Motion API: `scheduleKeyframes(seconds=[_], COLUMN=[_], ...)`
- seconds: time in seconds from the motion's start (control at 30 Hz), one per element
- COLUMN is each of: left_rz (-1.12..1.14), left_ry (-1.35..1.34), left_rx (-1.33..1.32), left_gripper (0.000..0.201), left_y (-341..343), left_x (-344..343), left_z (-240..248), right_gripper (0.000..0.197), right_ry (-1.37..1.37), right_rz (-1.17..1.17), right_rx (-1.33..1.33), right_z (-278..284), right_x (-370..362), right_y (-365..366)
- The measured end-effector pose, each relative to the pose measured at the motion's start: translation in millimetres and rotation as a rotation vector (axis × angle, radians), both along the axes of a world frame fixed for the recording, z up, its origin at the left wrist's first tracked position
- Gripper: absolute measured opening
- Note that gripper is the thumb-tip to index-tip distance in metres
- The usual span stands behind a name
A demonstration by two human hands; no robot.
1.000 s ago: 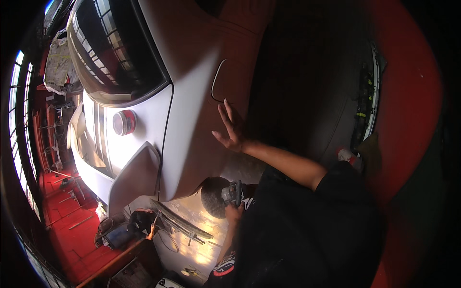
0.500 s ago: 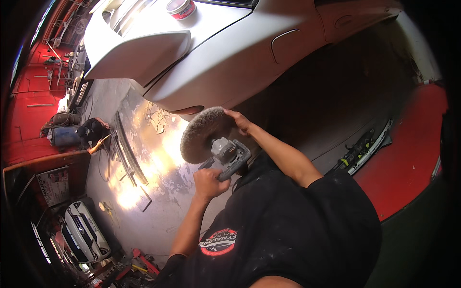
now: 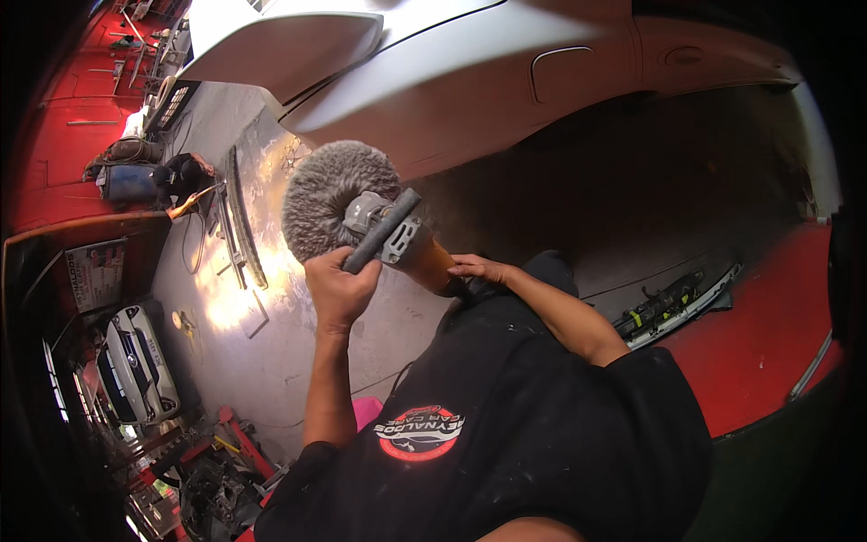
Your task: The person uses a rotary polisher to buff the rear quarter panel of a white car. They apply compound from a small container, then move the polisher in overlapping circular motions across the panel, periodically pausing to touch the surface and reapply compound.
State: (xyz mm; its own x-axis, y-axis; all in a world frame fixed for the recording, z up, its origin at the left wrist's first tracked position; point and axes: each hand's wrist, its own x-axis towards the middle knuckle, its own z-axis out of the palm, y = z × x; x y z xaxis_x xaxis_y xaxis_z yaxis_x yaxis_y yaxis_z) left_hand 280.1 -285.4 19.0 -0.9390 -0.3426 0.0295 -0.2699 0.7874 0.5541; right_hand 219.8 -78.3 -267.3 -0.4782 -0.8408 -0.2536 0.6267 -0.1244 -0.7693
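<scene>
Black fabric of a short-sleeved shirt is seen nearest, and before it an orange-bodied power polisher with a round, grey, woolly pad is held up; its steadying is judged to be in hand, and a secure rear grip to be called for next. The dark bar handle is wrapped by the curled fingers of the left hand, forearm extended, while the body's rear is touched by the right hand, elbow bent, though whether its fingers are closed cannot be told. Farther off, a white, smooth-panelled car and a dark-clad co-worker are seen.
</scene>
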Motion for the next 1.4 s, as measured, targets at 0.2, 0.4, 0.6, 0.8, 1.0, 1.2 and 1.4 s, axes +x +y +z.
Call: scheduleKeyframes(seconds=[0.2,0.4,0.6,0.8,1.0,1.2,1.4], left_rz=[0.4,0.575,0.632,0.613,0.578,0.379,0.324], left_ry=[0.192,0.245,0.212,0.18,0.166,0.107,0.058], left_rx=[0.176,0.294,0.41,0.463,0.432,0.19,0.207], left_gripper=[0.016,0.019,0.018,0.019,0.018,0.021,0.021], left_y=[5,36,75,113,118,123,125], left_x=[-10,-9,-24,-41,-43,-42,-40], left_z=[85,105,83,62,50,36,17], right_gripper=[0.08,0.073,0.064,0.065,0.067,0.073,0.071], right_ry=[0.045,0.045,0.018,0.044,0.099,0.131,0.208], right_rz=[0.329,0.548,0.52,0.433,0.36,0.327,0.326], right_rx=[-0.215,-0.245,-0.145,-0.094,-0.02,0.064,0.194], right_z=[62,109,127,114,117,109,108], right_x=[-18,-51,-61,-69,-72,-65,-60], right_y=[0,87,159,197,209,213,210])
